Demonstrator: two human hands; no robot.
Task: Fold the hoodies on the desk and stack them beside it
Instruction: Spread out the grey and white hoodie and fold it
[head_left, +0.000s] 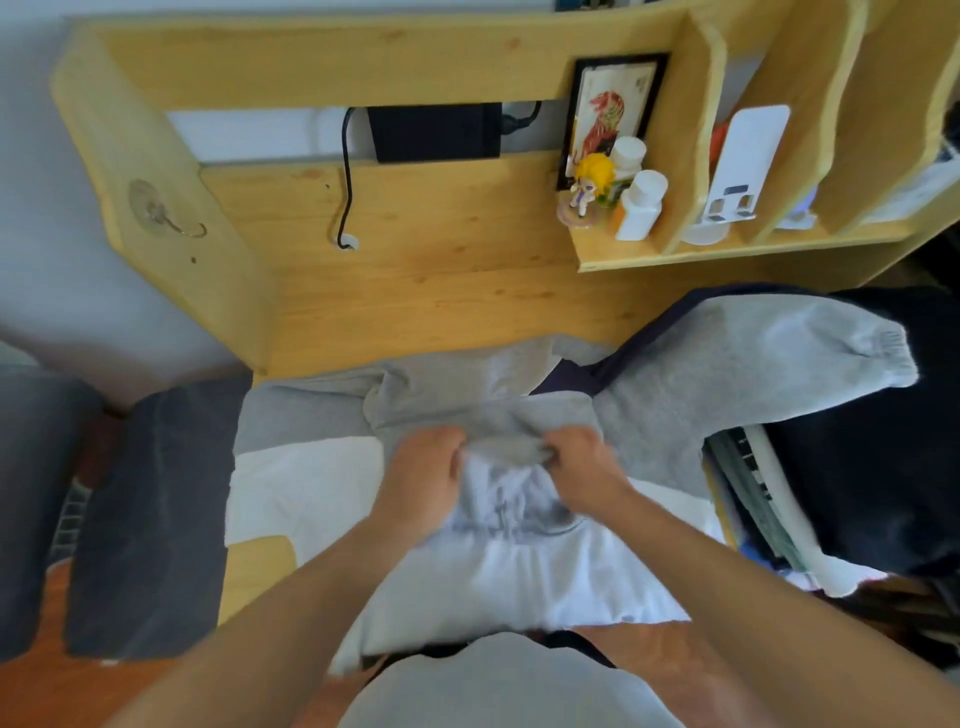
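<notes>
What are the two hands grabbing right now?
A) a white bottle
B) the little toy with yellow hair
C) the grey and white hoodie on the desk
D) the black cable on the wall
C: the left hand and the right hand both have their fingers curled into the cloth of the grey and white hoodie on the desk, far from the shelf things.
</notes>
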